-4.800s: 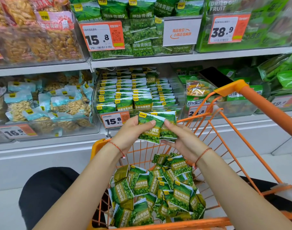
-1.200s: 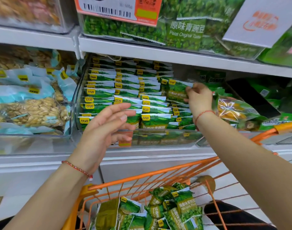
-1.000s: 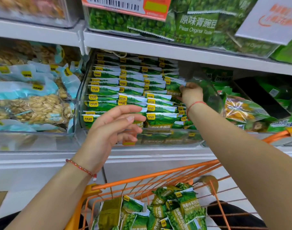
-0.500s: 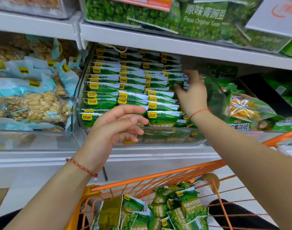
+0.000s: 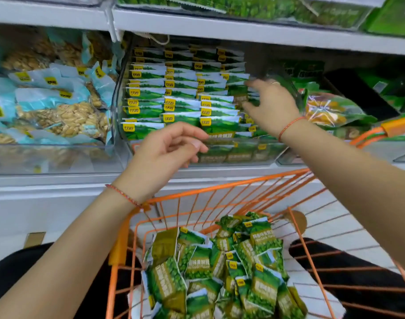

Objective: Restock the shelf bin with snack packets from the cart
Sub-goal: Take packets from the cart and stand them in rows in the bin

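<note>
Packets (image 5: 216,264): glossy green pillow pouches, yellow tags
Bin (image 5: 220,155): clear plastic, rows upright
Cart (image 5: 243,187): orange wire
Left hand (image 5: 161,157): fingers loose, holding nothing
Right hand (image 5: 271,107): fingers spread on bin packets

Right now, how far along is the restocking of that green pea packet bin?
Mostly filled: the clear shelf bin holds several rows of green packets. In hand: the right hand is at the rightmost row, fingers among its packets; whether it grips one is unclear. The left hand hovers empty before the bin. Left: a pile of cart packets lies in the orange cart.
</note>
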Available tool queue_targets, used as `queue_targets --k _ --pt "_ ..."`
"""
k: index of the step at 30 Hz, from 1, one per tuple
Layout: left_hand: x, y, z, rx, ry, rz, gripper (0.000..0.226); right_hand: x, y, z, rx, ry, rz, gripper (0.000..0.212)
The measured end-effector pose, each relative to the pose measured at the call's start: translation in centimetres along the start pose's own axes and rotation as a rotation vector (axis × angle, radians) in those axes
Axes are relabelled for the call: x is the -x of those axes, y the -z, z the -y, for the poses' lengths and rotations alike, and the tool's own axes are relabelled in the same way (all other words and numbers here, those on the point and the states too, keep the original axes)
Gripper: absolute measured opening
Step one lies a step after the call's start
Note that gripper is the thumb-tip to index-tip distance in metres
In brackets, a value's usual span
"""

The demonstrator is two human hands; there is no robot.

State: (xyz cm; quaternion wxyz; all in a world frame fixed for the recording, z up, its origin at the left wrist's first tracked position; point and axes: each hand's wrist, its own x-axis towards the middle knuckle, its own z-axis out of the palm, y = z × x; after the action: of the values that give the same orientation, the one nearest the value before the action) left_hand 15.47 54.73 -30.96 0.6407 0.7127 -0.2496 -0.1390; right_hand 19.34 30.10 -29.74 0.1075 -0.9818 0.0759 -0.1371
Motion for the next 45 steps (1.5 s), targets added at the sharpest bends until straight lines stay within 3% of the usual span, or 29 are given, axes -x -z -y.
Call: queue_targets --k 4,6,8,10,12,13,14,16,18,19,20,23,28,34,38,42,45 --pt "3.9 -1.7 -1.8 -0.272 -0.039 0.160 0.012 4.0 3.2 -0.2 -0.130 -0.002 -0.205 0.026" --pt "5.7 -3.0 -3.0 -0.485 -0.021 0.355 0.011 5.9 4.3 0.6 -0.181 0.039 -0.298 0.024" --pt "6.8 -4.7 -4.1 -0.724 0.115 0.593 0.019 8.3 4.9 1.9 -0.254 0.151 -0.398 0.030" --pt "7.8 -6.5 -4.1 -1.051 0.400 0.761 0.036 11.4 4.8 3.3 -0.267 0.368 -0.392 0.034" --pt "8.9 -8.4 -2.7 -1.406 0.431 1.014 0.038 14.5 2.3 4.1 0.029 0.588 -0.157 0.032" --pt "9.2 -9.0 -0.8 -1.523 0.434 1.154 0.034 15.8 0.2 4.1 0.261 0.675 0.079 0.027" --pt "9.5 -9.1 1.3 -1.593 0.446 1.252 0.031 17.1 -1.7 4.1 0.445 0.683 0.362 0.020" --pt "10.2 -9.3 4.8 -1.621 0.447 1.339 0.040 19.4 -3.3 4.3 0.445 0.591 0.820 0.016" --pt "10.9 -9.5 6.4 -1.692 0.321 1.391 0.056 21.5 -4.1 3.5 0.421 0.532 1.021 0.028" --pt "11.2 -9.6 6.9 -1.722 0.240 1.414 0.061 22.5 -4.1 3.3 0.491 0.504 1.066 0.025" --pt "11.5 -9.6 7.3 -1.736 0.170 1.426 0.063 23.4 -4.3 3.0 0.548 0.498 1.094 0.010" --pt "12.3 -10.1 8.7 -1.799 0.061 1.496 0.059 24.1 -5.4 1.7 0.577 0.486 1.159 0.052" --pt "12.9 -10.9 9.4 -1.755 0.107 1.528 0.035 23.8 -6.0 1.5 0.517 0.467 1.206 0.052" --pt "11.1 -10.3 7.9 -1.594 0.179 1.373 0.033 23.9 -5.9 1.5 0.412 0.392 1.214 0.077" --pt "9.3 -9.0 6.4 -1.390 0.272 1.251 0.032 24.0 -6.0 1.5 0.401 0.433 1.243 0.052" --pt "7.9 -7.1 4.0 -1.025 0.302 0.913 0.035 23.4 -6.1 1.1 0.207 0.381 1.180 0.011" --pt "7.3 -5.1 1.7 -0.772 0.272 0.660 0.025 22.5 -5.4 0.9 -0.055 0.223 1.166 0.008"
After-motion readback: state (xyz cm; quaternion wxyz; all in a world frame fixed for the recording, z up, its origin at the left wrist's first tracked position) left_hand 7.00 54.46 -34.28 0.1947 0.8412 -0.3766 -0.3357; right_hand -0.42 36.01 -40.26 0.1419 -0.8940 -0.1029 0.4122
